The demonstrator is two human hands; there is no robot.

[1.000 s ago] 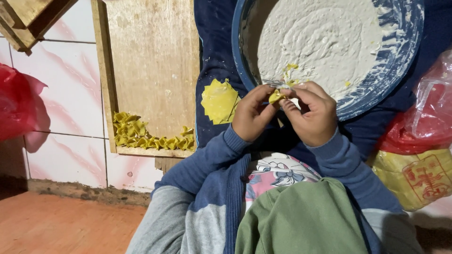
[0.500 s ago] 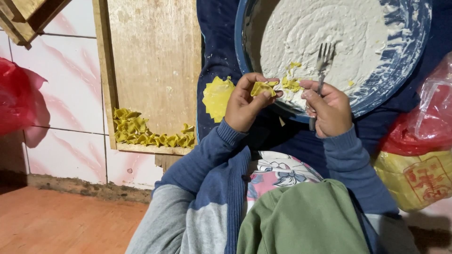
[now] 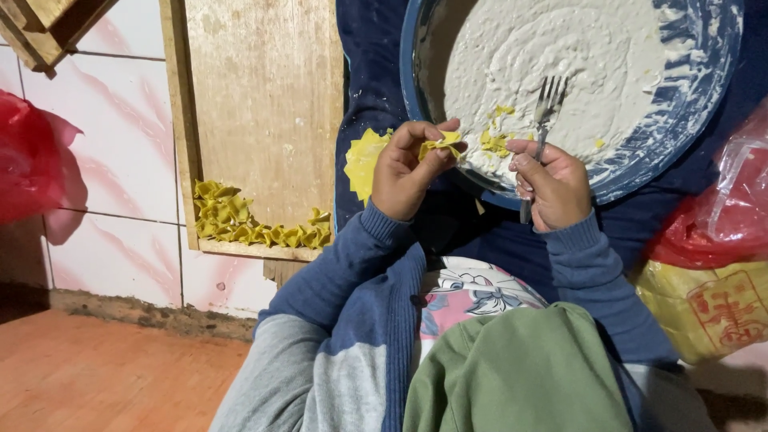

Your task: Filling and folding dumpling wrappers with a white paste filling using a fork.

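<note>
Folded yellow wrapper pinched at the bowl's rim

The left hand (image 3: 404,172) clasps the yellow wrapper (image 3: 442,145) between thumb and fingertips; the right hand (image 3: 554,186) grips a fork (image 3: 544,112) over the white filling (image 3: 560,64) in the blue bowl (image 3: 688,120).

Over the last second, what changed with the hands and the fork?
The hands parted. The right hand took up the fork and points it at the white filling; the left hand keeps pinching the yellow wrapper. The blue bowl and folded dumplings stayed put.
</note>
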